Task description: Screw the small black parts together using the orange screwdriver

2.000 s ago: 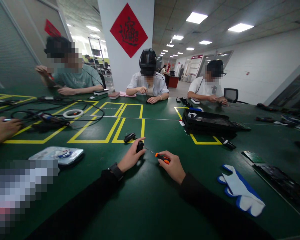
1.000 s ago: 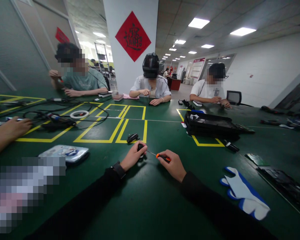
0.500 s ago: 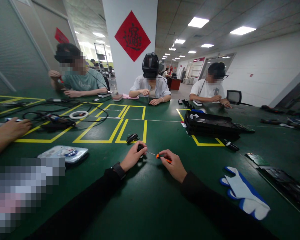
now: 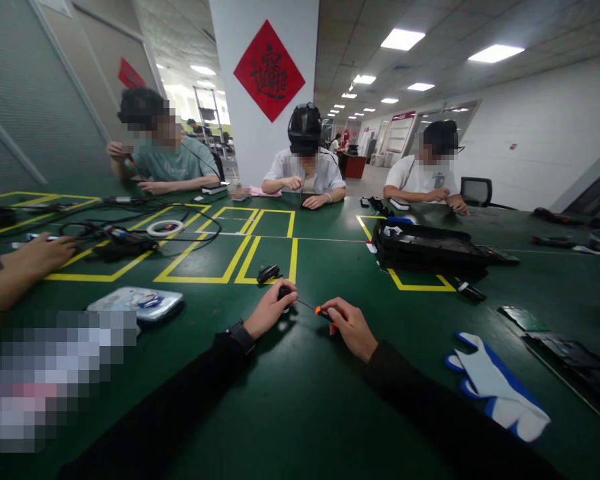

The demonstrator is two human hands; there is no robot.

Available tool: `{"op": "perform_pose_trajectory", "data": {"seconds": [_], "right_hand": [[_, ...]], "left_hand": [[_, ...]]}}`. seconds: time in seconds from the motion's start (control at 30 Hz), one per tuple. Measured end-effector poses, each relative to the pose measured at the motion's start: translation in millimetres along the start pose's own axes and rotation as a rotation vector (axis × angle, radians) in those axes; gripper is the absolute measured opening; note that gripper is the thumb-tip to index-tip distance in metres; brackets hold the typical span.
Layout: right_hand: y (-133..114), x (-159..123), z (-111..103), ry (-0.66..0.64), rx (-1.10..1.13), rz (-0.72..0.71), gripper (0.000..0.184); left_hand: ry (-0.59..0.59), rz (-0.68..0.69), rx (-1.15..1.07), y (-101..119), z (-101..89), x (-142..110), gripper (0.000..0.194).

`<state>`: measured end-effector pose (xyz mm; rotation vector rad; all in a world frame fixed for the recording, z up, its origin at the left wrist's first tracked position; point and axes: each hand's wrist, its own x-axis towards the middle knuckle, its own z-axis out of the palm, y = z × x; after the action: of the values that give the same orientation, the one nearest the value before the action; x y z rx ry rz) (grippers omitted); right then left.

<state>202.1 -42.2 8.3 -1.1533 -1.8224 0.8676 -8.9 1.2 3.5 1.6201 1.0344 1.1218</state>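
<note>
The right hand has shifted its grip on one screwdriver, the left hand clasping one black object.

Screwdriver: reference item; rear of handle concealed inside the right hand.
Black part: left of the screwdriver; mostly covered by the left hand, type indeterminable, contact with the screwdriver's tip unconfirmed.
Pixelated object: far left of the screwdriver and nearer the camera; masked by blocks, cut by the left edge.
Phone-like slab: left of the screwdriver; near corner lost under the same blocks.
Co-worker's hand: far left of the screwdriver; forearm cut off, item beneath partly covered.
Dark assembly: far right of the screwdriver; leaves the right edge, detail lost in shadow.
Black sleeves: nearer than the screwdriver; cut by the bottom edge.
</note>
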Motion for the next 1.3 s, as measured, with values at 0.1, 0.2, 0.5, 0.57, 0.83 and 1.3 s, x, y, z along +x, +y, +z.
{"op": "perform_pose_trajectory", "data": {"seconds": [0.1, 0.2, 0.5, 0.57, 0.83, 1.3], "right_hand": [[-0.9, 0.5, -1.8, 0.063, -0.033, -0.054, 0.019], [-0.4, 1.3, -2.7, 0.116, -0.048, -0.109, 0.024], [3.9, 1.5, -1.3, 0.042, 0.005, 0.033, 0.024], [4.3, 1.3, -1.4, 0.026, 0.027, 0.037, 0.024], [2.2, 2.2, -3.5, 0.140, -0.023, -0.079, 0.024], [-2.0, -1.8, -3.1, -0.031, -0.283, -0.117, 0.019]], "left_hand": [[0.013, -0.006, 0.003, 1.7, 0.7, -0.2, 0.023], [0.027, -0.007, 0.012, 2.8, 1.0, 0.2, 0.023], [0.015, -0.015, 0.011, 2.3, 1.4, 0.6, 0.023], [0.012, -0.012, 0.013, 2.7, 1.3, 0.5, 0.023], [0.023, -0.013, -0.015, 2.7, 0.4, 0.6, 0.022], [0.034, -0.002, 0.001, 0.3, 0.7, 0.5, 0.022]]}}
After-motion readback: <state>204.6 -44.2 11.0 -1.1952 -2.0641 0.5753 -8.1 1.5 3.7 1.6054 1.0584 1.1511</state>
